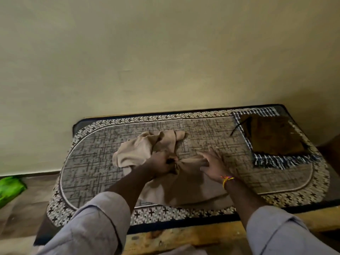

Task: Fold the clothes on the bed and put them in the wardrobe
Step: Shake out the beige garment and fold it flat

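Beige garment (pixel 139 153) is bunched in the closed left hand (pixel 161 163); right hand (pixel 211 163) is spread flat beside it. Creases could be trapped if pressed now.

No words, labels, brand names or numbers can be read anywhere here; the surfaces show only woven patterns.

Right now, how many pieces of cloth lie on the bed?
3: a beige garment under both hands, a brown folded cloth at the far right on a checked fringed cloth. More may be hidden.
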